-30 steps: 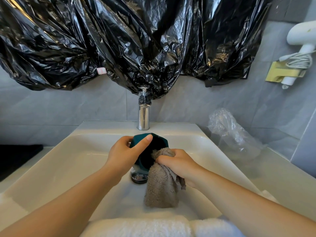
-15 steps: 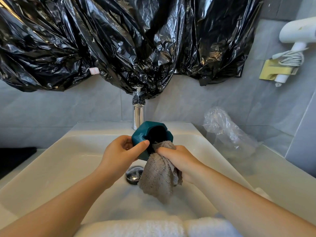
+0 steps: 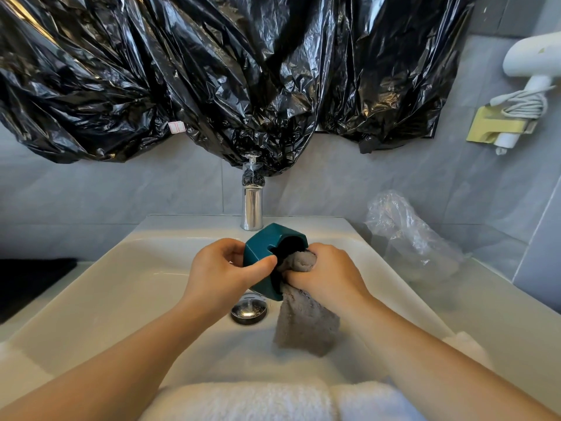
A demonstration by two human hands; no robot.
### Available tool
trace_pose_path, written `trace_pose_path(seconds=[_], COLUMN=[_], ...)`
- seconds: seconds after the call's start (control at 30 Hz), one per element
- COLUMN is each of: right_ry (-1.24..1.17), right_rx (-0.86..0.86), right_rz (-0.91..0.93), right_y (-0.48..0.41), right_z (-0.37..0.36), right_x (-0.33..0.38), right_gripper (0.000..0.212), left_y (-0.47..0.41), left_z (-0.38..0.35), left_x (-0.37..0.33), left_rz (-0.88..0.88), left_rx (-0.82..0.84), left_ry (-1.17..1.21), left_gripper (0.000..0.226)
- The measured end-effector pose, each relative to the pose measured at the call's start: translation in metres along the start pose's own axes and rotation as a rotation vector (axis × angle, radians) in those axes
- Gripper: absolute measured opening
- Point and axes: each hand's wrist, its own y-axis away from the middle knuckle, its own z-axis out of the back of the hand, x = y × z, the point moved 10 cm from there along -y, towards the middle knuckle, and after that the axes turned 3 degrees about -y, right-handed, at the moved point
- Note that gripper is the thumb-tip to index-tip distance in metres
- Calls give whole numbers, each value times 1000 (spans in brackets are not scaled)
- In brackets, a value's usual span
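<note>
Over the white sink [image 3: 100, 287], above the drain plug [image 3: 249, 309]: left hand [image 3: 223, 273] grips a teal cup [image 3: 267, 253], tilted, mouth toward the camera, thumb across its rim. Right hand [image 3: 329, 273] holds a grey cloth [image 3: 303, 320], fingers curled, top bunched into the cup's opening, the rest hanging into the basin. Chrome tap [image 3: 252, 205] just beyond. White towel [image 3: 243, 402] on the near edge.

The teal cup [image 3: 263, 248] now sits higher in the left hand [image 3: 223, 276] than a second ago, lifted off the drain plug [image 3: 249, 311], which shows whole. The right hand [image 3: 329, 276] now bunches the grey cloth [image 3: 306, 326] at the cup's mouth, and the left thumb lies lower across the rim.
</note>
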Motion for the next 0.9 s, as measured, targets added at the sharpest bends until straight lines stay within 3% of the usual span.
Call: trace_pose_path(seconds=[0.07, 0.1, 0.2, 0.3, 0.4, 0.53, 0.73, 0.8, 0.9], right_ry=[-40, -182, -768, -949, -693, -272, 277, 181, -219], right_rx=[-24, 13, 349, 536, 410, 166, -53, -36, 144], right_rz=[1, -74, -485, -552, -464, -118, 183, 162, -19], right_y=[0, -1, 16, 25, 14, -5, -1, 0, -1], right_z=[3, -4, -58, -78, -62, -22, 14, 8, -16], right_x=[1, -7, -26, -19, -27, -14, 23, 19, -5], right_gripper=[34, 36, 60, 60, 55, 30, 29, 25, 17], left_y=[-2, -3, -5, -6, -5, -4, -3, -4, -5], left_z=[0, 1, 1, 1, 2, 1, -1, 0, 0], left_x=[5, 8, 18, 21, 19, 16, 7, 10, 16], left_rz=[31, 52, 131, 152, 147, 129, 98, 100, 130], left_rx=[-8, -15, -31, -39, -46, -31, -2, 1, 19], left_ry=[37, 72, 174, 184, 166, 114, 59, 56, 51], left_gripper=[40, 40, 36, 33, 36, 38, 33, 33, 34])
